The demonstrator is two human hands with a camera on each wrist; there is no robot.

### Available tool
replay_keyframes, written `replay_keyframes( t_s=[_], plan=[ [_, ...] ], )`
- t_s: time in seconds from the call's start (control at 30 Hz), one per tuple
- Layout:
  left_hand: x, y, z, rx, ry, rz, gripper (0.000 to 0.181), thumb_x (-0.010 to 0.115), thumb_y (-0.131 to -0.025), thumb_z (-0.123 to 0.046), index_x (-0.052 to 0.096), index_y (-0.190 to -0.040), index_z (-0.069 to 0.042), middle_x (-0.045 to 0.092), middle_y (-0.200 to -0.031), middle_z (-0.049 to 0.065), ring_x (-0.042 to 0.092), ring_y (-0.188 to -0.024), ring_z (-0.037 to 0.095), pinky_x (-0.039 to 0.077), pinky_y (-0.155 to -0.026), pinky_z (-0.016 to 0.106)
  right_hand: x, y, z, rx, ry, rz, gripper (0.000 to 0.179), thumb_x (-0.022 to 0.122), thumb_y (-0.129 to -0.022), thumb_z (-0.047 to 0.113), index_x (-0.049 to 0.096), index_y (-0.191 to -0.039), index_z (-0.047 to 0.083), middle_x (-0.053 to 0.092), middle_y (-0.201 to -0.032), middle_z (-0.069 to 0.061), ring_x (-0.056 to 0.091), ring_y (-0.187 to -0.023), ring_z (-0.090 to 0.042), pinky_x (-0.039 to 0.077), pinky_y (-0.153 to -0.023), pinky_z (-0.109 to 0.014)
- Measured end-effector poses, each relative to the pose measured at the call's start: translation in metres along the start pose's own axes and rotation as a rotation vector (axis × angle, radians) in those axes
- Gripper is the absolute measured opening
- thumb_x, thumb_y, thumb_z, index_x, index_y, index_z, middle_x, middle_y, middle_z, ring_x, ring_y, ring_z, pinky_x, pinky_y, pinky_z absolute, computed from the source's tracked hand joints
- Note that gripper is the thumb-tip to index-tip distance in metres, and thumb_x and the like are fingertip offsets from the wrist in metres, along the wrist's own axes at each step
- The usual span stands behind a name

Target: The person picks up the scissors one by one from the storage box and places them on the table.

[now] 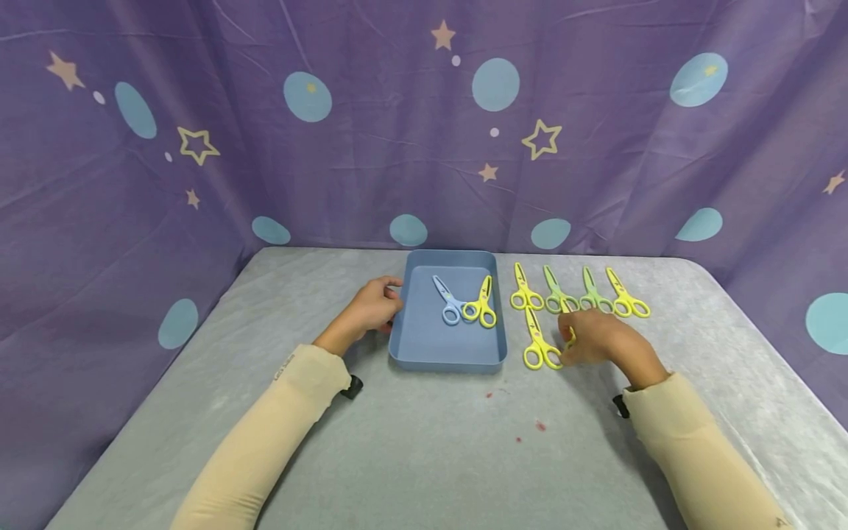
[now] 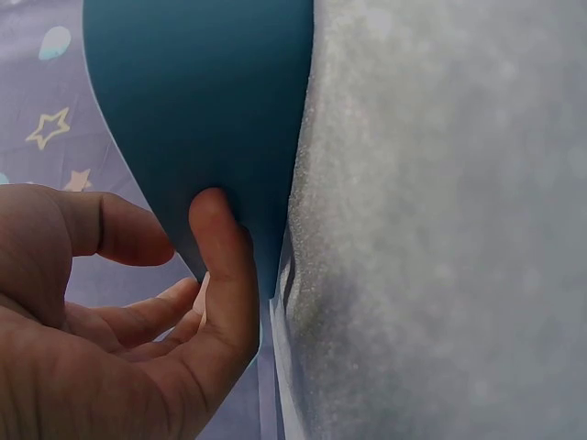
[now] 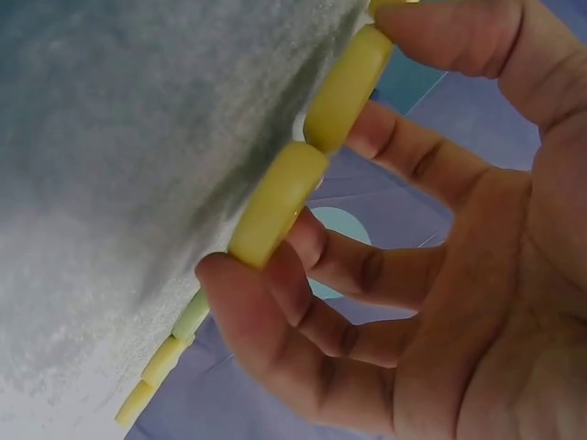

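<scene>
My left hand [image 1: 376,303] holds the left side of a shallow blue-grey tray [image 1: 444,365], fingertips at the rim. In the left wrist view one finger [image 2: 220,247] lies against the tray's outer wall. A pair of light blue scissors [image 1: 451,315] and a pair of yellow scissors [image 1: 486,316] lie inside the tray, handles overlapping. To the tray's right, my right hand [image 1: 592,336] has its fingers round the handles [image 3: 280,202] of another yellow pair of scissors [image 1: 565,303], mostly hidden under it. Just left of that hand lies a further yellow pair [image 1: 534,331].
Behind the right hand, a row of scissors spans a yellow pair [image 1: 520,283], a green pair [image 1: 552,283], a second green pair [image 1: 589,287] and a yellow pair at the right end [image 1: 623,294]. A grey cloth [image 1: 430,449] covers the table; a purple curtain [image 1: 397,132] hangs behind.
</scene>
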State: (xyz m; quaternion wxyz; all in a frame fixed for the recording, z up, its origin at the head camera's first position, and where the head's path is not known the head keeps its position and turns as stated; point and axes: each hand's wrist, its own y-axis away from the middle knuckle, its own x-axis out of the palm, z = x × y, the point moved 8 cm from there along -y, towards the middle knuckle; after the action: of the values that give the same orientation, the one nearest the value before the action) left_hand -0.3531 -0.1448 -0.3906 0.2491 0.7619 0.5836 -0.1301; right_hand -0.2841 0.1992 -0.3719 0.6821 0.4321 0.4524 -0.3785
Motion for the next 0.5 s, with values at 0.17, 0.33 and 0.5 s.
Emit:
replay_keyframes(
  t_s=[0.17,0.33,0.5],
  plan=[
    [0.001,-0.001,0.0,0.0,0.005,-0.001,0.056,0.051,-0.099,-0.01,0.041,-0.155,-0.01,0.051,-0.128,0.015,0.063,-0.086,0.027,0.061,-0.064,0.041,0.002,0.003,0.002,-0.015,0.001,0.012,0.027,0.079,-0.075,0.022,0.062,-0.092,0.012,0.058,-0.082,-0.003,0.053,-0.073,-0.021,0.042,-0.061,-0.034],
    [0.001,-0.003,0.0,-0.002,0.008,-0.005,0.057,0.052,-0.099,-0.009,0.042,-0.154,-0.01,0.052,-0.126,0.015,0.064,-0.087,0.027,0.061,-0.064,0.041,0.006,0.004,0.003,-0.011,-0.006,0.043,0.026,0.079,-0.075,0.022,0.061,-0.092,0.013,0.057,-0.082,-0.003,0.052,-0.072,-0.02,0.041,-0.06,-0.033],
    [0.001,-0.003,0.001,0.0,0.008,-0.003,0.057,0.052,-0.099,-0.009,0.041,-0.155,-0.01,0.052,-0.126,0.015,0.063,-0.087,0.028,0.061,-0.064,0.04,0.011,0.005,0.002,0.015,-0.012,0.074,0.028,0.079,-0.076,0.022,0.06,-0.094,0.013,0.056,-0.083,-0.004,0.051,-0.071,-0.021,0.041,-0.058,-0.034]
  ],
)
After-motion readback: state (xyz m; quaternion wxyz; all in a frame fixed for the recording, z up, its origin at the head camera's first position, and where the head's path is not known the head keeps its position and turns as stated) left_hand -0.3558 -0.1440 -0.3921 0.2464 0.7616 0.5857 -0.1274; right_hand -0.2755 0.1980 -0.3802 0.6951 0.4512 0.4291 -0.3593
